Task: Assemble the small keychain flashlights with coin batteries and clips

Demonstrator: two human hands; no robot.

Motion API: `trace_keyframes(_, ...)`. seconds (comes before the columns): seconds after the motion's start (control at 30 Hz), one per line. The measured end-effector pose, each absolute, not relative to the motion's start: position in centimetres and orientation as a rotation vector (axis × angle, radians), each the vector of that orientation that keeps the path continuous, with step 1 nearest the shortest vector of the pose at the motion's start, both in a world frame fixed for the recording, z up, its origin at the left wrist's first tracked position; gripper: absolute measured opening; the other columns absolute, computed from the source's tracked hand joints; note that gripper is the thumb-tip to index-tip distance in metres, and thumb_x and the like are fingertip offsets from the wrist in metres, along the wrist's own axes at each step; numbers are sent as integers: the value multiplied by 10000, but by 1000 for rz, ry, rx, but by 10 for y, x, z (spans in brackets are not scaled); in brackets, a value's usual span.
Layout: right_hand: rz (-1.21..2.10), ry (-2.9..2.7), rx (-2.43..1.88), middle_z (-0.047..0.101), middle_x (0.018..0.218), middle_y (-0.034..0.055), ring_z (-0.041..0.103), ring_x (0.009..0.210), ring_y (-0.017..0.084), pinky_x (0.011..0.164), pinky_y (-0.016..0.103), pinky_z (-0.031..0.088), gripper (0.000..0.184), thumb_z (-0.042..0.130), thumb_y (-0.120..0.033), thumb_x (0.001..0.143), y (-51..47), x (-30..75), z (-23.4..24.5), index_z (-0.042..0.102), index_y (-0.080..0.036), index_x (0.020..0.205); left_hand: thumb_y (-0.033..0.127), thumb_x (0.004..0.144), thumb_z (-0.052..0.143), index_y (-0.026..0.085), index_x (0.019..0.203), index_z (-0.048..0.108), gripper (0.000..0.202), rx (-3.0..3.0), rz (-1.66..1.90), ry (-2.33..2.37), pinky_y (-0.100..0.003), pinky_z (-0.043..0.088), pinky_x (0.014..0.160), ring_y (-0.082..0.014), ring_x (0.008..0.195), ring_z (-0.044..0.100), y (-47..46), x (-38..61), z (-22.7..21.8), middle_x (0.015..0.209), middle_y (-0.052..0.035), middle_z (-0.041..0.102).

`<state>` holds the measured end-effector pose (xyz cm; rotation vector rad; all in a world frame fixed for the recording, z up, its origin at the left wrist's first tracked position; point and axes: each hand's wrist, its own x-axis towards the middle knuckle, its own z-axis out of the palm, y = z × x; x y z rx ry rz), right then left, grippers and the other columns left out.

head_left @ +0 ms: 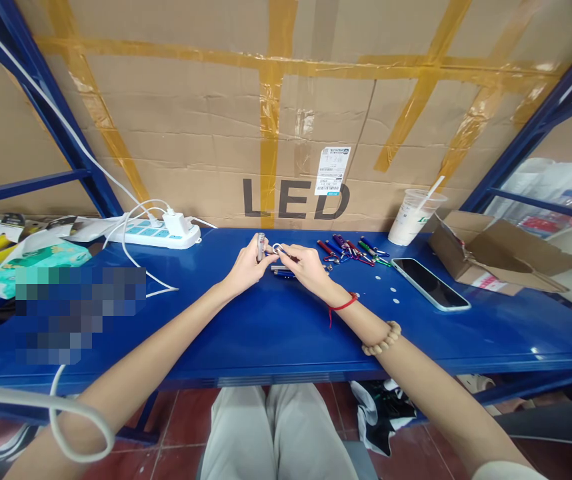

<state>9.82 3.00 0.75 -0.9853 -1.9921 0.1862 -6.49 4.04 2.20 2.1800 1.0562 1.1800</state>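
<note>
Near the middle of the blue table (pixel 266 320), my two hands meet with their fingertips close together. My left hand (pixel 246 270) is closed around a small silver cylinder (pixel 261 245), which looks like a mini flashlight and points upward. Between the fingers of my right hand (pixel 309 265) is a small metal ring (pixel 277 248) with a dark part beside it. Under my hands lie a few similar small cylinders (pixel 282 273), silver and blue. Just right of my right hand is a pile of colored mini flashlights with carabiner clips (pixel 349 249), in red, blue, purple and green.
A smartphone (pixel 431 283), a plastic cup with a straw (pixel 413 219) and an open cardboard box (pixel 486 257) stand to the right. On the left are a white power strip (pixel 153 233) with cables and a green package (pixel 36 263). A large carton (pixel 191 133) backs the table.
</note>
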Motion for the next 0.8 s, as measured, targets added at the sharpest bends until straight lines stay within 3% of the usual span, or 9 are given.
trace_keyframes(0.33,264,-1885,-989,466,599,-1,421,552,107,545,230,355,394,397,-414,891,28,95,10,677,-138,909,265,757,572,198,780,363,221,2086,1312,1060,-233,395,598,-83,514,446,37,-61,20,767,8,627)
trace_keyframes(0.63,227,-1989,-931,537,698,23,470,642,126,629,240,398,349,378,-380,908,26,98,11,642,-152,921,214,785,485,198,794,372,114,2177,1144,1070,-219,382,580,-96,550,471,36,-62,22,688,38,526)
trace_keyframes(0.8,456,-1942,-908,548,730,26,497,648,122,614,234,440,364,409,-424,881,26,97,12,648,-148,890,202,787,466,203,759,342,128,2186,1090,1055,-217,354,569,-104,569,462,37,-63,20,636,51,460)
